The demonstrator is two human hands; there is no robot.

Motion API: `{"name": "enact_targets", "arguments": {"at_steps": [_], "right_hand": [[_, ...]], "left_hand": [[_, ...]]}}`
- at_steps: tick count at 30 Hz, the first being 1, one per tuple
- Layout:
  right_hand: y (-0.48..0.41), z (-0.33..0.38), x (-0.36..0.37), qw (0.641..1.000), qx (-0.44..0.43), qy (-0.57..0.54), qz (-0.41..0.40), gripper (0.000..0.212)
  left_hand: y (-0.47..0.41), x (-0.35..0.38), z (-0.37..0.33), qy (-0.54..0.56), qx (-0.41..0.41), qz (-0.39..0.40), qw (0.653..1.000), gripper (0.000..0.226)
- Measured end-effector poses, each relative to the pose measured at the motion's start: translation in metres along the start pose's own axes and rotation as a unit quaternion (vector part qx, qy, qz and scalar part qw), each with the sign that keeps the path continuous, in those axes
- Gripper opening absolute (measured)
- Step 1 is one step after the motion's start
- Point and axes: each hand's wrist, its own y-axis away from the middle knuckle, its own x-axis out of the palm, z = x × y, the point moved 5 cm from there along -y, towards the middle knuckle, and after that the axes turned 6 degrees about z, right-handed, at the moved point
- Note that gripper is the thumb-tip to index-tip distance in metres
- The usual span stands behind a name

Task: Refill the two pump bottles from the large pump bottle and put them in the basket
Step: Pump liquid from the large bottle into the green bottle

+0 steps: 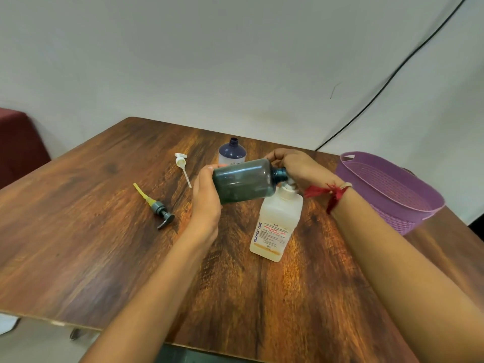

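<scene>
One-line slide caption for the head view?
Left hand holds the green bottle sideways, neck at the pump of the large bottle, right hand over it.

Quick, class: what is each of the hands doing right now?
Left hand: holds the green bottle on its side.
Right hand: over the pump of the large bottle; grip cannot be told.

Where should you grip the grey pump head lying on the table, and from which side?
Pinch the grey pump head by its collar, coming from above. It lies flat on the table; the collar is its thickest part, while the yellow tube is thin and the spout curved.
</scene>
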Motion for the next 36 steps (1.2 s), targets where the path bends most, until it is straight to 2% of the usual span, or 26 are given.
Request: {"name": "enact_targets", "arguments": {"at_steps": [14, 20, 36], "right_hand": [[-0.004, 0.011, -0.005, 0.999, -0.004, 0.032, 0.005, 0.038], [0.001, -0.001, 0.003, 1.000, 0.003, -0.018, 0.022, 0.037], [-0.002, 0.010, -0.003, 1.000, -0.017, -0.017, 0.017, 0.037]], "left_hand": [[-0.004, -0.001, 0.003, 0.013, -0.003, 0.004, 1.000, 0.038], [-0.004, 0.000, 0.009, 0.016, -0.002, -0.013, 1.000, 0.038], [-0.004, 0.000, 0.009, 0.027, -0.027, -0.010, 0.999, 0.035]]}}
